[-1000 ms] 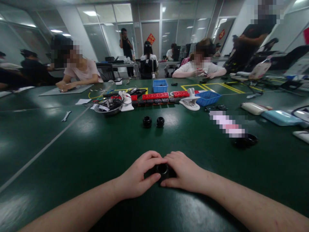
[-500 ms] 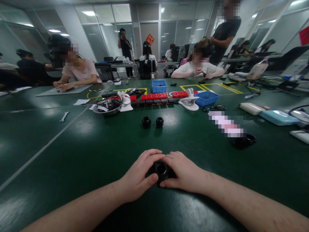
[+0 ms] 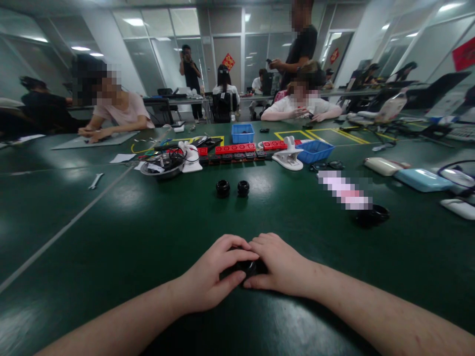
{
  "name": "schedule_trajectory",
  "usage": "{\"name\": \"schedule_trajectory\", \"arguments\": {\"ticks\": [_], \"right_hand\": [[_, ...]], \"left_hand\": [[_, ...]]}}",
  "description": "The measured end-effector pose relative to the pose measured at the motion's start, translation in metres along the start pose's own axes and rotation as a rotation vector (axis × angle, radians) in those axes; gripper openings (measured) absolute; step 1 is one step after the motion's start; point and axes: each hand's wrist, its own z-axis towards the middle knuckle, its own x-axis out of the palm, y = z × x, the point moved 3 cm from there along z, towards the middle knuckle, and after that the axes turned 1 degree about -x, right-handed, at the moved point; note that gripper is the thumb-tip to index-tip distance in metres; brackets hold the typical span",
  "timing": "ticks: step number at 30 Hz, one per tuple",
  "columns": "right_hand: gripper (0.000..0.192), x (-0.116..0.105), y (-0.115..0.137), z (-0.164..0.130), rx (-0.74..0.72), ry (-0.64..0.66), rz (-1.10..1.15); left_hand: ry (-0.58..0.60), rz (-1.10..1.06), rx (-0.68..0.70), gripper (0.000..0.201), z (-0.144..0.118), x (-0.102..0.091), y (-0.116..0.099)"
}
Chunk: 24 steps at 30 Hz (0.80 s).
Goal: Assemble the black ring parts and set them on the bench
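Near the table's front edge, a glossy black ring-shaped part (image 3: 251, 268) sits between my two hands, mostly covered by fingers. My left hand (image 3: 215, 272) curves round its left side, with fingers across its top and the thumb at its near side. From the right, my right hand (image 3: 282, 264) is wrapped about the same part, its thumb low in front and its fingertips meeting the left ones. Farther out on the green table stand two similar black parts with ribbed sides and open tops, a larger one (image 3: 223, 189) and a smaller one (image 3: 243, 188).
A larger black ring (image 3: 373, 215) lies to the right. Beyond are a white clip stand (image 3: 288, 154), blue bins (image 3: 315, 152), red-topped power strips (image 3: 235, 148) and a metal bowl (image 3: 163, 171) of cables. A wrench (image 3: 96, 181) lies left. Co-workers sit across the table.
My left fingers have slid over the top of the black part, hiding its opening. My right hand has barely moved. A standing person in the background has moved left.
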Motion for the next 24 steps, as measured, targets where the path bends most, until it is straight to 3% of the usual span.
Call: {"name": "schedule_trajectory", "arguments": {"ticks": [6, 12, 18, 24], "right_hand": [[0.036, -0.0002, 0.0009, 0.0008, -0.023, -0.008, -0.002], [0.040, 0.0004, -0.0007, 0.0002, 0.001, -0.018, 0.022], [0.034, -0.0013, -0.0020, -0.0006, -0.088, 0.006, 0.167], [0.037, -0.0067, 0.0025, -0.0009, -0.026, 0.023, 0.134]], "left_hand": [[0.010, 0.046, -0.071, 0.042, 0.0006, 0.0013, 0.0056], [0.037, 0.079, -0.033, 0.039, -0.0001, 0.0021, 0.0066], [0.073, 0.100, 0.005, 0.039, -0.0043, 0.0017, 0.0087], [0.043, 0.031, 0.075, 0.038, -0.0036, -0.0024, 0.0038]]}}
